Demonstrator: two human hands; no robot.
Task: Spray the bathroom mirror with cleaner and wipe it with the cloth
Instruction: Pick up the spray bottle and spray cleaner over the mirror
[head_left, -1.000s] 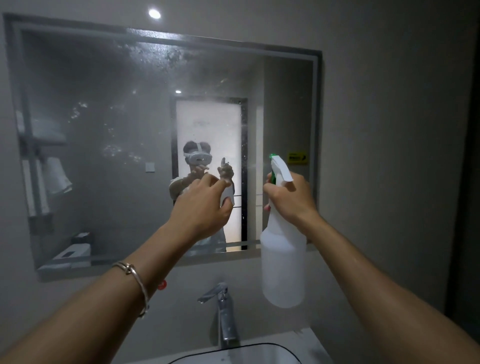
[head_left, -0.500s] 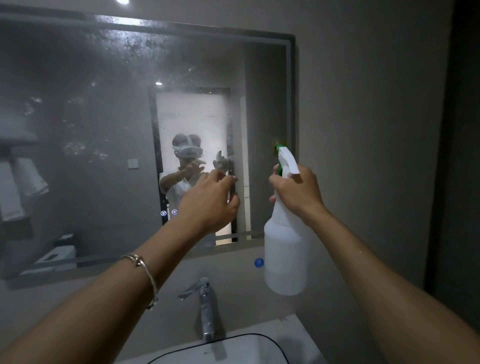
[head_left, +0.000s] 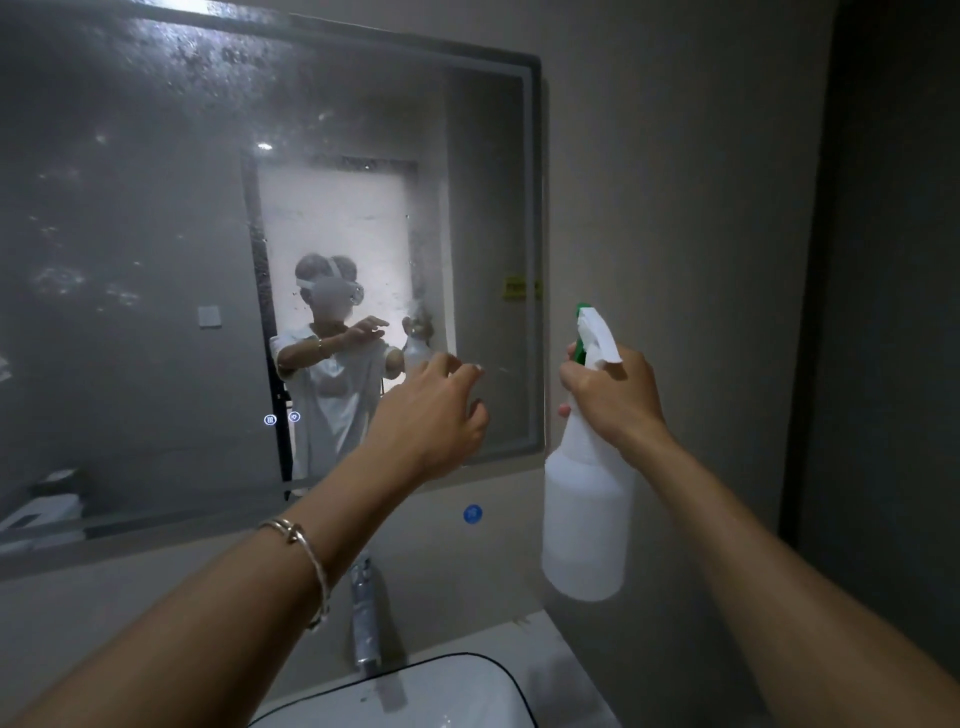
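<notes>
My right hand grips the neck of the white spray bottle, held before the wall just right of the mirror, whose glass is misted with droplets. My left hand hovers at the mirror's lower right corner, fingers loose and apart, holding nothing, above the faucet and sink.

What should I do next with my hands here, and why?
Probably fetch the cloth with the left hand: the mirror already looks misted with droplets, that hand holds nothing, no cloth is in view, and the right hand grips the spray bottle.
</notes>
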